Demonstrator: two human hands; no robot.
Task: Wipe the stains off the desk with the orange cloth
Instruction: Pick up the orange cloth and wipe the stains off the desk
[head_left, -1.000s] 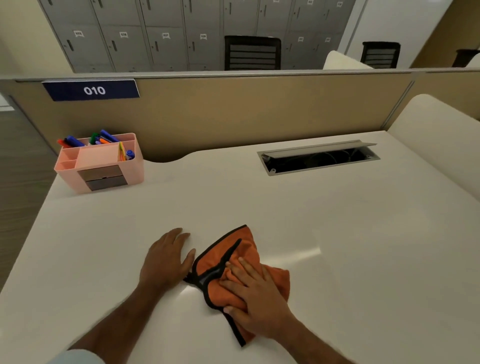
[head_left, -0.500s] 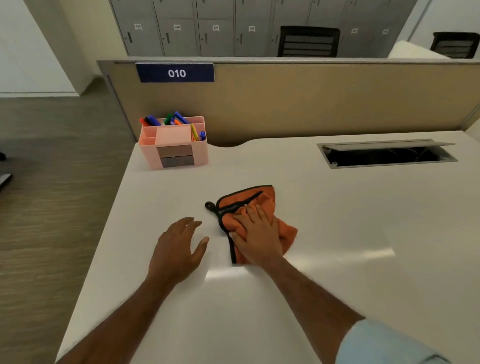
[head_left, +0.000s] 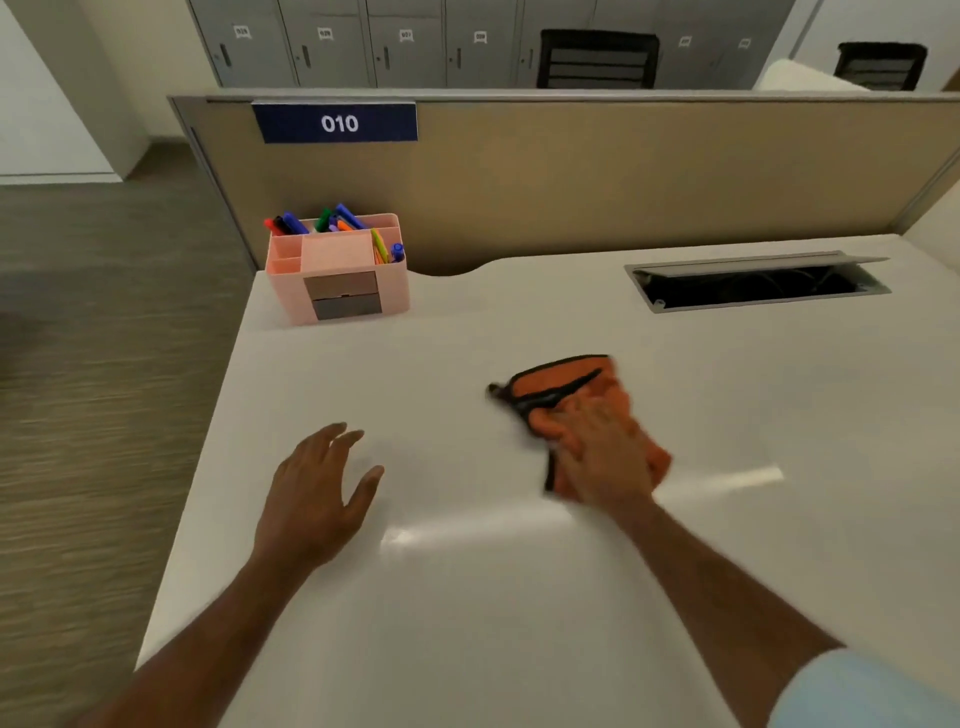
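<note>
An orange cloth (head_left: 563, 387) with black trim lies crumpled on the white desk (head_left: 467, 597), near its middle. My right hand (head_left: 602, 452) presses flat on the cloth's near half, fingers pointing away from me; both are blurred by motion. My left hand (head_left: 317, 488) rests palm down on the bare desk to the left of the cloth, fingers spread, holding nothing. I see no distinct stains on the glossy surface, only light reflections.
A pink organiser (head_left: 337, 270) full of coloured markers stands at the desk's far left corner. An open cable hatch (head_left: 758, 283) is set into the desk at the far right. A tan partition (head_left: 597, 171) with a "010" sign closes the back. The desk's left edge drops to the floor.
My right hand has pushed the cloth away from me and to the right across the desk. My left hand has stayed flat on the desk. The camera view has swung left.
</note>
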